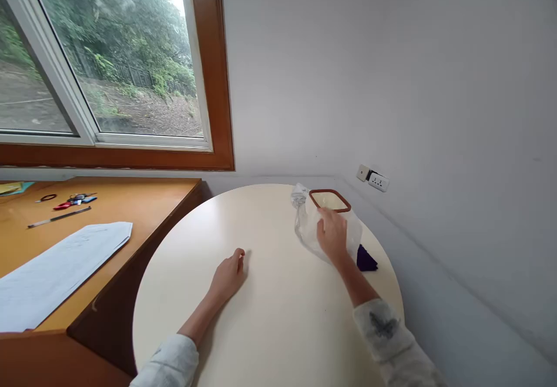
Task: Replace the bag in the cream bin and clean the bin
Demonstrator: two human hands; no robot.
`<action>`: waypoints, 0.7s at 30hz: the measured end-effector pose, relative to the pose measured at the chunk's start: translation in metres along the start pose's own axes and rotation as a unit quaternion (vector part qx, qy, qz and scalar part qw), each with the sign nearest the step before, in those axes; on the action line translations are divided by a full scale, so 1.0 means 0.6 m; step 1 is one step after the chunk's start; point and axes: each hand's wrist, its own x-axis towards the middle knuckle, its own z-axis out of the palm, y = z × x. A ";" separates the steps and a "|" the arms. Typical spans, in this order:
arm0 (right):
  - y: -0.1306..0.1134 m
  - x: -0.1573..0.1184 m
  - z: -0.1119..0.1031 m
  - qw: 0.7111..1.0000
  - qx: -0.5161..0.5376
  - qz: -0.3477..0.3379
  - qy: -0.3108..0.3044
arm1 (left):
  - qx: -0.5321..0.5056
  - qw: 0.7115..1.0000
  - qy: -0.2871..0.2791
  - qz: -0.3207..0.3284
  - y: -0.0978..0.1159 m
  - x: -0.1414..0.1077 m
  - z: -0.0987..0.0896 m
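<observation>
My left hand point(227, 274) rests on the round cream table point(270, 317) left of its middle, fingers loosely curled and apart, holding nothing. At the table's back right, my right hand point(333, 231) is over a clear plastic bag point(311, 233), its fingertips at the near edge of a brown square frame point(329, 191). What its bent fingers hold, if anything, is hidden. The frame lies on or in the bag. A dark purple folded cloth point(366, 259) lies to the right of my right wrist, beside the bag.
A wooden desk point(143, 201) on the left bears papers point(73, 265), a pen point(58, 217), keys point(78, 199) and a black ring-shaped item point(47, 198). Behind the table are a wall with a socket point(378, 181) and a wood-framed window point(224, 114).
</observation>
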 end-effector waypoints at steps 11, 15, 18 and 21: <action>0.078 0.069 -0.045 0.983 -0.105 0.041 -0.146 | -0.009 1.000 0.008 0.008 -0.011 0.001 0.006; 0.072 0.064 -0.049 0.984 -0.067 0.030 -0.165 | -0.034 0.999 0.023 0.007 -0.013 0.002 0.009; 0.057 0.055 -0.053 0.984 -0.035 0.015 -0.174 | -0.061 0.997 0.037 0.006 -0.010 0.002 0.008; 0.028 0.037 -0.061 0.985 -0.006 0.002 -0.175 | -0.094 0.994 0.052 0.006 -0.006 -0.001 0.005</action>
